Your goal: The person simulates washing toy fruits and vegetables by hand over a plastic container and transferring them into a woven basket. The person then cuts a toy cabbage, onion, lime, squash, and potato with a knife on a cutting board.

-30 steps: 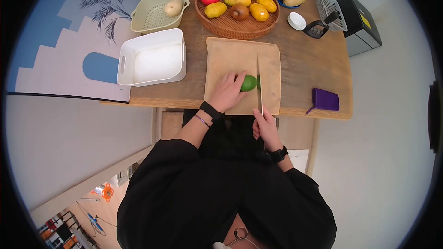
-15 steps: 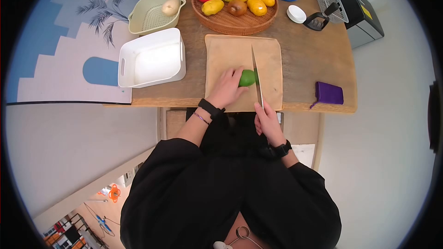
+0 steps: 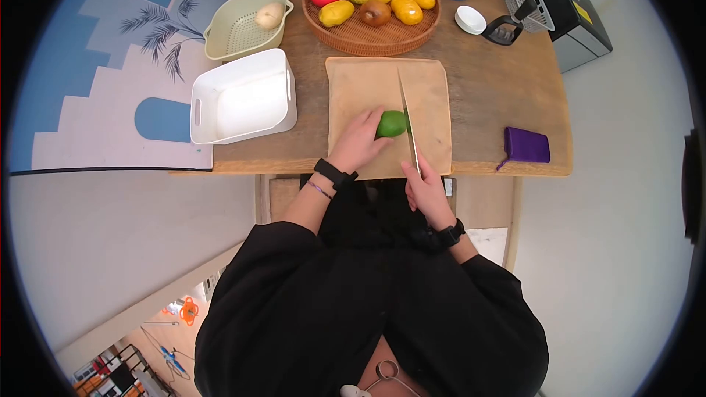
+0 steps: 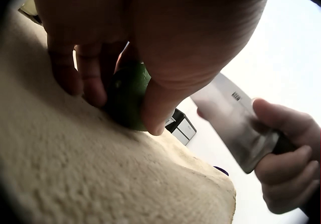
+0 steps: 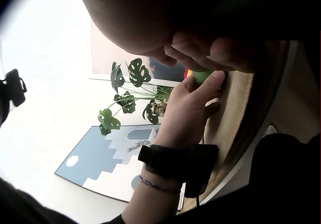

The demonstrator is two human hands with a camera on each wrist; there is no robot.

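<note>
In the head view my left hand (image 3: 358, 141) lies on the cutting board (image 3: 360, 77), its thumb and fingers gripping a smooth, round green fruit (image 3: 390, 124). The left wrist view shows that fruit (image 4: 125, 98) between thumb and fingertips, right down at the board's pale surface. My right hand (image 3: 428, 197) holds a kitchen knife (image 3: 409, 121) by its dark handle, at the board's near edge. The blade points away from me and overlaps the fruit's right end. From the left wrist, the knife's broad blade (image 4: 225, 126) appears beyond the thumb.
A white bin (image 3: 243, 106) and a colander (image 3: 239, 29) stand left of the board. Behind it sits a wicker tray (image 3: 353, 43) of yellow and red fruit. Further right are a small white bowl (image 3: 470, 20), a black-handled tool (image 3: 504, 31) and a purple pouch (image 3: 526, 145).
The knife's tip has swung left, so the blade now slants. The left hand and the fruit have shifted slightly left and away. The head view has moved a little.
</note>
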